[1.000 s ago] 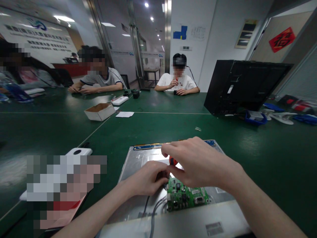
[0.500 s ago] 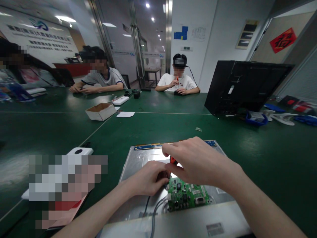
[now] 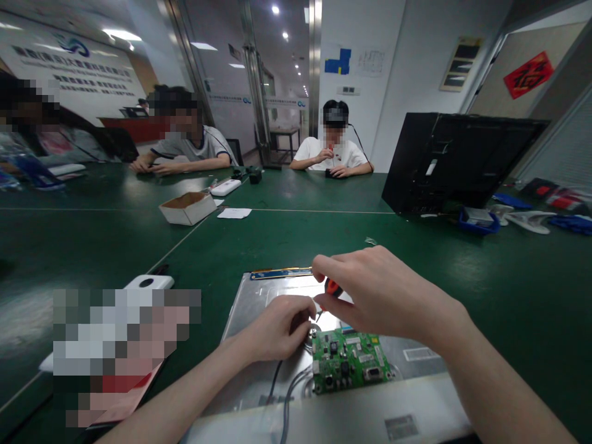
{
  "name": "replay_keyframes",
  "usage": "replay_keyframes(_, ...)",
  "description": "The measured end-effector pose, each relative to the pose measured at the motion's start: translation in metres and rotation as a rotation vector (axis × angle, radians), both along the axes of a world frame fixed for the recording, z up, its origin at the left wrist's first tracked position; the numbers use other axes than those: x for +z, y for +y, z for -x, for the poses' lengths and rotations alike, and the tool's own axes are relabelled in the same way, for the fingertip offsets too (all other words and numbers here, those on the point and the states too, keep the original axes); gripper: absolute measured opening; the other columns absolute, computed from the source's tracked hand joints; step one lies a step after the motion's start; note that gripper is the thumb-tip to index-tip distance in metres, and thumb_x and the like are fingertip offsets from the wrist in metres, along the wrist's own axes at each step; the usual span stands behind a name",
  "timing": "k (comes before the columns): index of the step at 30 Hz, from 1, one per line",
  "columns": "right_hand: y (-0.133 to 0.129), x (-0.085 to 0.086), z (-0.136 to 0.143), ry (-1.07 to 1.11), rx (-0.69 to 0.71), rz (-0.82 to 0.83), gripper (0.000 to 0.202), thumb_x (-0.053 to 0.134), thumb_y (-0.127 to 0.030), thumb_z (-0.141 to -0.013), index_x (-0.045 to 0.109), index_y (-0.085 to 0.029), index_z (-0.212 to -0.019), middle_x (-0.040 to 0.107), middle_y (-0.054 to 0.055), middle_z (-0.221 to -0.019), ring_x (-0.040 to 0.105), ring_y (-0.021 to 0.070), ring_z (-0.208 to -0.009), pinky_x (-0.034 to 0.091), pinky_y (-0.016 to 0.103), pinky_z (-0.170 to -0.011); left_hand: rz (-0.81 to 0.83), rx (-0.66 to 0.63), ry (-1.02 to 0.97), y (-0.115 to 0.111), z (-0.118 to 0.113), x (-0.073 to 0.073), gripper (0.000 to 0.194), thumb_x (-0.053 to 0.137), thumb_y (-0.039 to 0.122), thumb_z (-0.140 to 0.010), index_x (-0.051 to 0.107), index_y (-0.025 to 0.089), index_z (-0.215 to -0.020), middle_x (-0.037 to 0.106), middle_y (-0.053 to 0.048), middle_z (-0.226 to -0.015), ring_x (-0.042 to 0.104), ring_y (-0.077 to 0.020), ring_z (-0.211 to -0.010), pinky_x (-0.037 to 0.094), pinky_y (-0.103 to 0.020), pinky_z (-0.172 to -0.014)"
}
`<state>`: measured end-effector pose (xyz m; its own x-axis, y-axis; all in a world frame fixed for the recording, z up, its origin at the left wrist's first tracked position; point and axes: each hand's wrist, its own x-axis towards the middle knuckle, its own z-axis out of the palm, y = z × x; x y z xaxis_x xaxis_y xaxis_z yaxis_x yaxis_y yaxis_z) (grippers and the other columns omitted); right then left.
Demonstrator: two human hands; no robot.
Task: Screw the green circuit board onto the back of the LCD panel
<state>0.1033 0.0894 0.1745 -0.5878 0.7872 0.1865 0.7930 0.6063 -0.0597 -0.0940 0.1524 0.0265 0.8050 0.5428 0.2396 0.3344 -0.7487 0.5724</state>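
Observation:
A metal display panel [image 3: 235, 314] lies flat before me, with a green circuit board [image 3: 351, 365] on it. My right hand [image 3: 377, 290] is closed around a red-and-black screwdriver [image 3: 332, 287], whose thin shaft slants down towards the board's far left corner. Just left of that corner, my left hand [image 3: 282, 327] has its fingers curled; what is between them, if anything, is hidden. Grey cables [image 3: 289, 398] run from the board's left side over the panel. Along the far edge of the panel is a blue strip board [image 3: 277, 274], partly covered by my right hand.
The green table [image 3: 296, 237] carries a white open box [image 3: 187, 209], a slip of paper [image 3: 234, 213] and a white device [image 3: 157, 282]. At the right back stand a black monitor [image 3: 462, 160] and a blue tray [image 3: 478, 223]. Several people sit across the table.
My right hand has lifted slightly away and to the right with the screwdriver, uncovering its shaft and the board's far edge. My left hand has shifted only slightly.

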Motion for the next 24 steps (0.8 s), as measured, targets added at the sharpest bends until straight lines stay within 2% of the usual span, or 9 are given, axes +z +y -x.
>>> replay_keyframes(4,0.000,-0.001,0.000,-0.005,-0.009,-0.011,0.006,0.055,-0.024,-0.090,0.055,-0.019,-0.093,0.069,0.000,-0.082,0.058,0.0149,-0.064,0.022,0.028,-0.050,-0.112,0.139,-0.011,0.002,-0.001,-0.001,0.008,0.051,0.013,-0.082,0.058,0.017,-0.083,0.061,-0.002,-0.076,0.054,-0.0177,-0.069,0.041,-0.029,-0.063)
replay_keyframes(9,-0.001,-0.001,0.000,-0.007,-0.002,-0.007,0.007,0.055,-0.026,-0.091,0.054,-0.019,-0.091,0.068,-0.001,-0.078,0.055,0.0139,-0.060,0.022,0.027,-0.048,-0.186,0.071,0.058,0.003,-0.001,-0.002,0.011,0.056,0.017,-0.085,0.061,0.018,-0.094,0.063,-0.008,-0.098,0.058,-0.0245,-0.091,0.046,-0.037,-0.081)
replay_keyframes(13,-0.001,-0.001,0.000,-0.012,0.003,-0.013,0.007,0.055,-0.026,-0.091,0.053,-0.019,-0.090,0.068,-0.001,-0.077,0.055,0.0141,-0.059,0.021,0.027,-0.048,-0.197,0.069,0.066,0.005,-0.002,-0.006,0.010,0.052,0.016,-0.089,0.061,0.017,-0.090,0.063,-0.008,-0.094,0.058,-0.0232,-0.088,0.047,-0.036,-0.078)
replay_keyframes(18,0.000,-0.001,0.001,-0.017,0.003,-0.001,0.007,0.056,-0.026,-0.091,0.055,-0.019,-0.092,0.069,0.000,-0.081,0.057,0.0146,-0.062,0.021,0.027,-0.049,-0.184,0.105,0.052,0.008,-0.003,-0.011,0.009,0.052,0.011,-0.086,0.058,0.017,-0.082,0.063,-0.006,-0.084,0.059,-0.0219,-0.080,0.046,-0.033,-0.071)
replay_keyframes(24,0.001,-0.001,0.001,-0.015,0.005,-0.016,0.007,0.056,-0.025,-0.090,0.055,-0.019,-0.091,0.069,0.000,-0.079,0.056,0.0145,-0.060,0.022,0.027,-0.048,-0.198,0.106,0.064,0.006,-0.003,-0.010,0.008,0.050,0.015,-0.089,0.056,0.017,-0.084,0.064,-0.007,-0.086,0.059,-0.0225,-0.080,0.045,-0.034,-0.071)
